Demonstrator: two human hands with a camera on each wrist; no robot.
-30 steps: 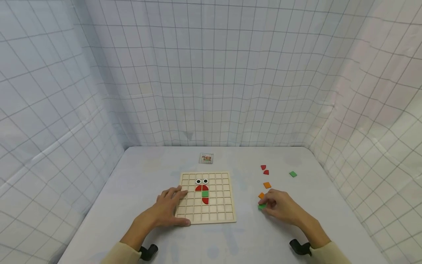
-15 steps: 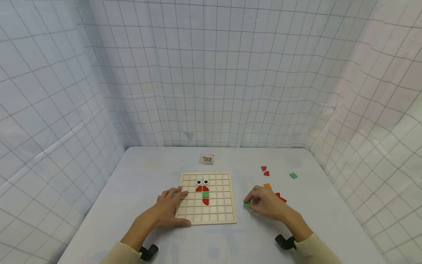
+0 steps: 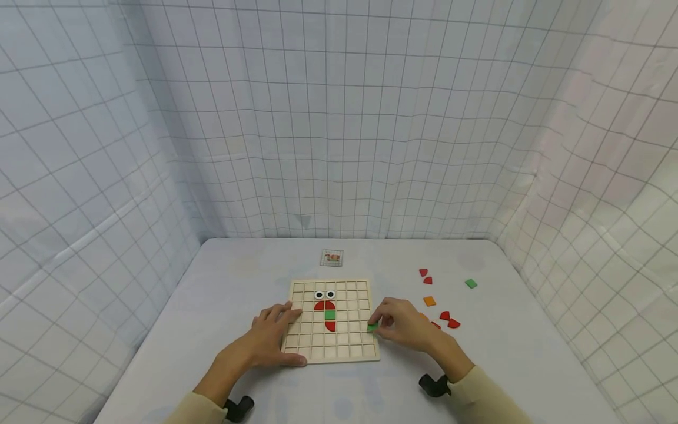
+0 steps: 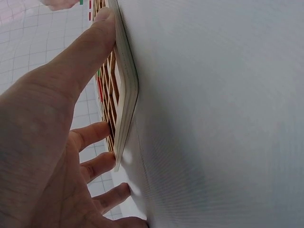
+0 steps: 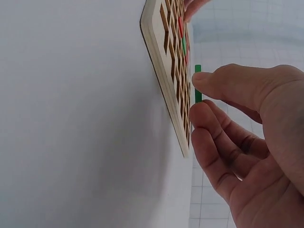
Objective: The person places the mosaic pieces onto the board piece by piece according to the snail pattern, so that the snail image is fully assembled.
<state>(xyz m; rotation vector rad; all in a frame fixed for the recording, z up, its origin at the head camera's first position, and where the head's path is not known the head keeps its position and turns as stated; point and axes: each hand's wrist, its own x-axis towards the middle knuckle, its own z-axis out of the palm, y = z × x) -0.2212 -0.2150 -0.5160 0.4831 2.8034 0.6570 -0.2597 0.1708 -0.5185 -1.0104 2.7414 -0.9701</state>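
A wooden grid board [image 3: 352,355] lies flat on the table. My left hand [image 3: 270,338] rests on its left side, fingers spread over the edge and thumb on the near left corner. Between thumb and fingers, my right hand [image 3: 406,324] pinches a green square tile [image 5: 198,97] over the board's right edge; the right wrist view shows it raised off the grid. Set in the board are two eye tiles [image 3: 319,295], two red quarter-circle tiles [image 3: 319,305] beneath them, a green square [image 3: 330,315] and another red quarter circle [image 3: 331,325].
A small picture card [image 3: 332,258] lies behind the board. To the right are loose red quarter circles [image 3: 454,324], an orange square [image 3: 429,301] and a green square [image 3: 471,284]. My right hand partly hides some pieces. Gridded curtains [image 3: 318,147] surround the table.
My right hand has picked up the green square from among the loose pieces and carried it left to the board's right edge, uncovering red pieces behind it. My left hand stays put.
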